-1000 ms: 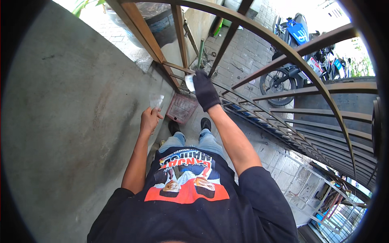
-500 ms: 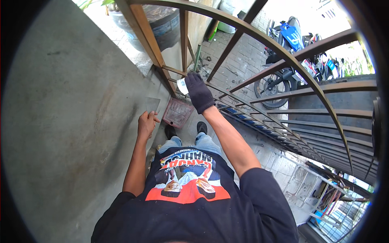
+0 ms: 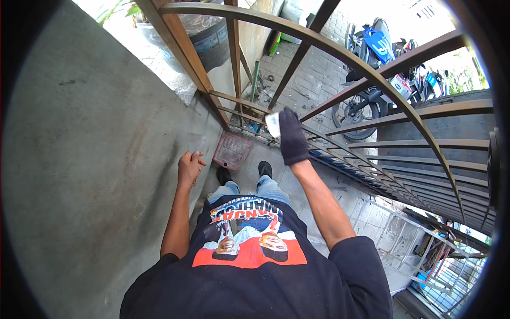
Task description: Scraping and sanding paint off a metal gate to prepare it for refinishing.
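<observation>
The gloved right hand (image 3: 291,137) had risen slightly toward twelve o'clock, gripping a white pad (image 3: 273,124); the bare left hand (image 3: 189,166) pinched a clear plastic piece (image 3: 196,142).

The gloved right hand (image 3: 292,137) with its white pad (image 3: 273,125) has slid lower along the gate bar (image 3: 340,146), toward frame centre.

An outdoor entrance passage of a house, beside a street. A grey plastered wall (image 3: 79,159) runs along the left, a brown metal gate (image 3: 340,64) with curved bars closes the front, and a rusty drain grate (image 3: 232,151) sits in the concrete floor. Beyond lie brick paving (image 3: 313,80), parked motorcycles (image 3: 372,69) and a potted plant (image 3: 202,37).
</observation>
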The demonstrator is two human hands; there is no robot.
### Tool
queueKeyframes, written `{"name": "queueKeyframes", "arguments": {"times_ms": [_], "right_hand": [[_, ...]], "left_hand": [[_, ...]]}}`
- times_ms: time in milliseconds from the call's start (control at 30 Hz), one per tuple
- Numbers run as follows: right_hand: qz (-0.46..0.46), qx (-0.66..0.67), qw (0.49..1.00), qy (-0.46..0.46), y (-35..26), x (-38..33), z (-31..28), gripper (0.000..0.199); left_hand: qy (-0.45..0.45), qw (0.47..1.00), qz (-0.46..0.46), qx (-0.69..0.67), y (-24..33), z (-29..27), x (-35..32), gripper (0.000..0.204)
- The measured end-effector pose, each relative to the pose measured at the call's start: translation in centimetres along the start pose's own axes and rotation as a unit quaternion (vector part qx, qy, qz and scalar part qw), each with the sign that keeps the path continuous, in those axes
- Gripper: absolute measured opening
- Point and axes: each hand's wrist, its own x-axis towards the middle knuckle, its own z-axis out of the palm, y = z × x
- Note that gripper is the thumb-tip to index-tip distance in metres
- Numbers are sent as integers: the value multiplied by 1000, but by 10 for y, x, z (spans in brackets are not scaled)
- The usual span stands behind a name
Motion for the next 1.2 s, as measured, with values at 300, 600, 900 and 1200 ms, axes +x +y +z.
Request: {"name": "queueKeyframes", "arguments": {"times_ms": [300, 600, 900, 1200], "right_hand": [[28, -93, 993, -71, 28, -25, 52, 50], [21, -54, 996, -64, 17, -15, 45, 45], [62, -89, 994, -30, 1, 2, 52, 43], [105, -93, 990, 20, 7, -2, 65, 36]], "left_hand": [[-37, 999, 26, 10, 28, 8, 11, 30], [-39, 999, -2, 33, -2, -2, 6, 30], [-54, 997, 31, 39, 16, 12, 19, 31], [-57, 998, 6, 21, 44, 17, 7, 28]]}}
